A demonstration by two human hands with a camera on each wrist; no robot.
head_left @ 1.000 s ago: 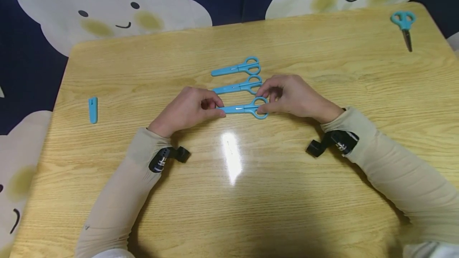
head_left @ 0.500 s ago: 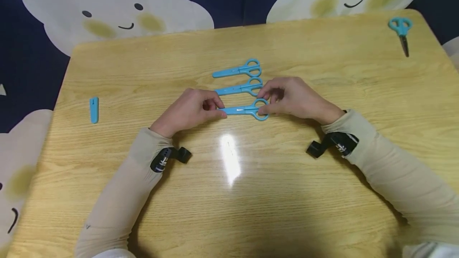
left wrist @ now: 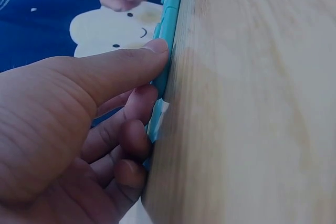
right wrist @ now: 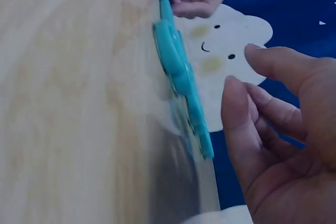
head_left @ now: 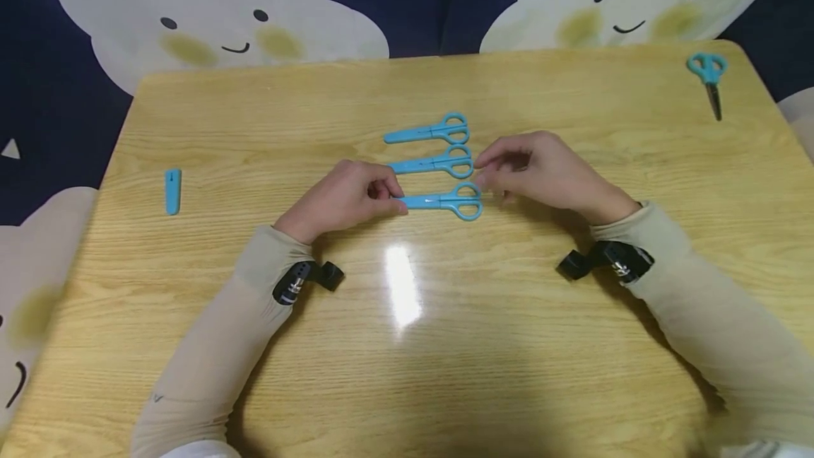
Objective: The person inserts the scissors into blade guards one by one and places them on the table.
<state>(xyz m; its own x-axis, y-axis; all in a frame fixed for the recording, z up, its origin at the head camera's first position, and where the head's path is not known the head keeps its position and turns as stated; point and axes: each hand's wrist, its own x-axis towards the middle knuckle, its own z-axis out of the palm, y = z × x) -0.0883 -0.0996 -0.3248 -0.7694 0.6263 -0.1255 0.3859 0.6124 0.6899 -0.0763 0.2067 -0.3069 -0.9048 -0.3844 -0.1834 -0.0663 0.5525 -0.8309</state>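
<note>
Three blue scissors in blue blade covers lie in a row at mid-table, handles to the right. My left hand (head_left: 348, 196) pinches the covered tip of the nearest scissors (head_left: 439, 201) between thumb and fingers. In the left wrist view the thumb presses along the edge of that cover (left wrist: 167, 30), flat by the tabletop. My right hand (head_left: 540, 174) hovers just right of the handles, holding nothing; the right wrist view shows a gap between its thumb and fingers. Behind the nearest pair lie the middle scissors (head_left: 432, 162) and the far scissors (head_left: 427, 134).
A loose blue blade cover (head_left: 172, 191) lies at the left of the wooden table (head_left: 407, 387). Uncovered scissors (head_left: 709, 80) with dark blades lie near the far right corner. A cloud-print cloth (head_left: 420, 6) hangs behind the table.
My right hand has let go of the nearest scissors' handle and moved a little right. My left hand stays on the cover's tip. The head view has tilted up slightly.
</note>
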